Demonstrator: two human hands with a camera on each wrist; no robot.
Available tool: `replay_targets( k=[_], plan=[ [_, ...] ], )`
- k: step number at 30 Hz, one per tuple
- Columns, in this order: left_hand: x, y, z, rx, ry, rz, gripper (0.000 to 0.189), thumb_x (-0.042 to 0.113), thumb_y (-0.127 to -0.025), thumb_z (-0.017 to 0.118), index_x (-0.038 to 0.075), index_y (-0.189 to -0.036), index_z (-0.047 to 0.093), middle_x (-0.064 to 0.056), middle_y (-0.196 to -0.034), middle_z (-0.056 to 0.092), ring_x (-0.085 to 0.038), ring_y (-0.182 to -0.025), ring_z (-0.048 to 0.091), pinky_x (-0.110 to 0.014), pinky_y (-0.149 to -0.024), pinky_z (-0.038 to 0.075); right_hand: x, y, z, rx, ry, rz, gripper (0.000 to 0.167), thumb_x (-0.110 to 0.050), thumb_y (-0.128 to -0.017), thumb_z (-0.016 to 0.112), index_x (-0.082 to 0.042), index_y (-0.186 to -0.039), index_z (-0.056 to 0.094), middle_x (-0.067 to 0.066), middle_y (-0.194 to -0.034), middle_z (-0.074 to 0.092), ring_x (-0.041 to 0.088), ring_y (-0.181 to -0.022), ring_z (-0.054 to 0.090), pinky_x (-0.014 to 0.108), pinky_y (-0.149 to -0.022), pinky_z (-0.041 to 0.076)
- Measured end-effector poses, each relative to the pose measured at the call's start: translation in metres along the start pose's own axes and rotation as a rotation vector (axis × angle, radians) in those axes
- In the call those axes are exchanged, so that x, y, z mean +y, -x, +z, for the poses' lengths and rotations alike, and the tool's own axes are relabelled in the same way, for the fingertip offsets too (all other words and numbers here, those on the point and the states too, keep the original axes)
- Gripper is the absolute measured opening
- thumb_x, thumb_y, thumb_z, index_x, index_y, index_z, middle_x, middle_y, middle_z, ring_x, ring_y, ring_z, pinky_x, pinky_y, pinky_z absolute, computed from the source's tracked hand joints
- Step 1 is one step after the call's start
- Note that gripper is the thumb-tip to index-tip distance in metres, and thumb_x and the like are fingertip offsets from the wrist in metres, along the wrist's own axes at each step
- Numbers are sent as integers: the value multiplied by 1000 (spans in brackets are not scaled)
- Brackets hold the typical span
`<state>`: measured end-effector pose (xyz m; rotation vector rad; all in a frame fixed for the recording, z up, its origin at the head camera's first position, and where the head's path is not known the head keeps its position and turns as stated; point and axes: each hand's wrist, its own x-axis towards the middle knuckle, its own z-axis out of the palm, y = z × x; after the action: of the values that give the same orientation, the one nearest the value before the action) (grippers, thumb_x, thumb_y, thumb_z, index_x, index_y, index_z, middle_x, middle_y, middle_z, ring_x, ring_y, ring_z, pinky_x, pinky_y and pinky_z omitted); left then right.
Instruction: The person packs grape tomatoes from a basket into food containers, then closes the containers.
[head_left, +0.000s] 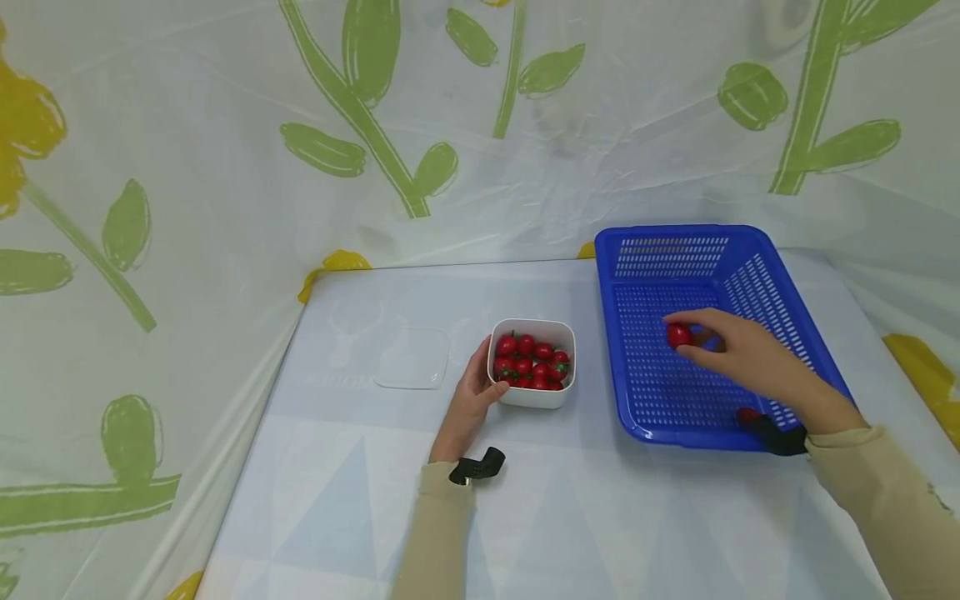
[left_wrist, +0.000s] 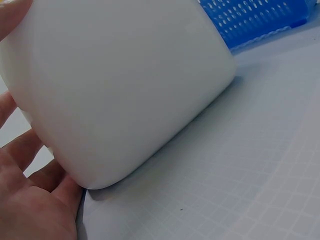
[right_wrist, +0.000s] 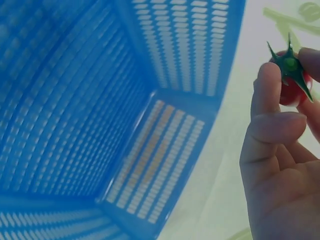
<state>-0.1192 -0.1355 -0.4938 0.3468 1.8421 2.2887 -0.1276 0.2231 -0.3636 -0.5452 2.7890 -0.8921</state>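
Observation:
Between the thumb and fingertips of my right hand (head_left: 750, 354) is a cherry tomato (head_left: 679, 335) with a green calyx, held up over the blue plastic basket (head_left: 609, 333). Its calyx faces the camera in the right wrist view. My left hand (head_left: 468, 406) grips the left side of a small white square container (head_left: 534, 399), thumb at the near rim and fingers along the wall. Several red cherry tomatoes (head_left: 522, 366) fill that container. Another red tomato (head_left: 747, 414) shows at the basket's near right, partly hidden by the black wrist strap.
A transparent square lid (head_left: 411, 358) lies on the table left of the container. The white table (head_left: 525, 483) has pale blue triangles. A white sheet with green leaves and yellow flowers (head_left: 225, 167) hangs behind and at the sides.

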Motion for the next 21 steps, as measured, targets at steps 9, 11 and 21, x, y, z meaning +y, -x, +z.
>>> replay_targets(
  k=[9,11,21],
  plan=[
    [-1,-1,0,-7,15,7,68,-5,-86,50,21,-142,21,5,-146,20,-11,-133,16,-30,-104,24,-18,0,14,49,-82,6,47,-33,-87,55,-24,-132,44,6,-107,57,20,-84,54,30,-68,49],
    [-1,-1,0,-15,26,13,68,-6,-86,49,20,-143,20,4,-146,19,-13,-133,15,-29,-104,24,-21,1,17,67,-94,17,47,-33,-87,56,-23,-131,45,6,-104,57,20,-83,53,29,-66,49],
    [-2,-1,0,-13,22,10,69,-6,-86,48,23,-142,21,7,-146,19,-15,-134,14,-31,-104,25,-41,3,31,163,-242,63,45,-33,-85,59,-25,-128,47,4,-111,55,20,-92,55,35,-73,51]
  ],
)
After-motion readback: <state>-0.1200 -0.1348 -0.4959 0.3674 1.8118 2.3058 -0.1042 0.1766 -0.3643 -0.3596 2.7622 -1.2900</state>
